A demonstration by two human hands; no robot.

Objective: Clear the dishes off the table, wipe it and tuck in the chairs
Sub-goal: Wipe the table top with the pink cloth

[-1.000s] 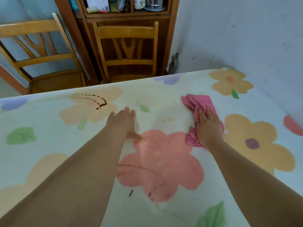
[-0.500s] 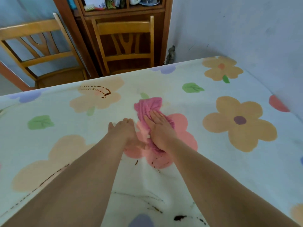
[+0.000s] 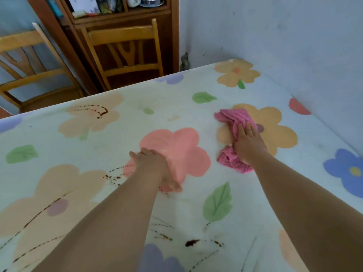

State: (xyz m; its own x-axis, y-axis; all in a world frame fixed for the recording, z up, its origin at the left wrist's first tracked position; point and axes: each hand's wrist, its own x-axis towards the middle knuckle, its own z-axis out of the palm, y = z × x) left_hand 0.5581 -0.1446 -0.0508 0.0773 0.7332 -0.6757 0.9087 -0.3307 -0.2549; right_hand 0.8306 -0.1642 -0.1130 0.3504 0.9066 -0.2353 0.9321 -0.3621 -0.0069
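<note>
A flower-print cloth covers the table [image 3: 176, 99], and no dishes stand on it. My right hand [image 3: 248, 145] presses flat, fingers straight, on a crumpled pink rag [image 3: 233, 118] lying over an orange flower right of centre. My left hand [image 3: 155, 163] rests on the cloth over a pink flower, its thumb spread toward me. Dark brown sauce streaks mark the cloth at the far left [image 3: 98, 111], beside my left wrist [image 3: 113, 176] and along the near edge [image 3: 191, 242]. Two wooden chairs stand beyond the far edge, one in the middle [image 3: 125, 54] and one at the left [image 3: 29, 71].
A dark wooden cabinet [image 3: 121, 14] with items on its shelf stands behind the middle chair. A pale wall [image 3: 294, 46] runs close along the table's right side. Both chairs stand back from the table edge.
My right hand has swept the pink rag from the pink flower at centre back to the right, onto the orange flower. My left hand stays pressed on the cloth.
</note>
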